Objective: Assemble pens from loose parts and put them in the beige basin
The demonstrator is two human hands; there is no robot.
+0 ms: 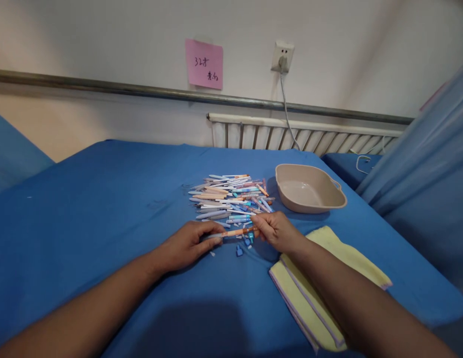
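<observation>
Orange-and-grey pen (234, 232) held nearly level, at 6 o'clock of view centre. Left hand (193, 243): thumb and fingers clamped on its 9 o'clock end; right hand (278, 230) likewise at 3 o'clock. From pen: heap of assorted pens (218, 197) at 12 o'clock, small blue plastic piece (239, 251) at 6, beige basin (309, 191) at 2, folded yellow cloth (299, 288) at 4, partly hidden by right forearm (341, 291). Blue-covered table (104, 209) beneath.

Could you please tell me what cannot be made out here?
Right end of held pen: head view, hidden by right hand.
Lowest pieces in pen pile: head view, covered by upper ones.
Middle of the yellow cloth: head view, behind right forearm.
Bottom of radiator: head view, behind blue-covered surface.
</observation>
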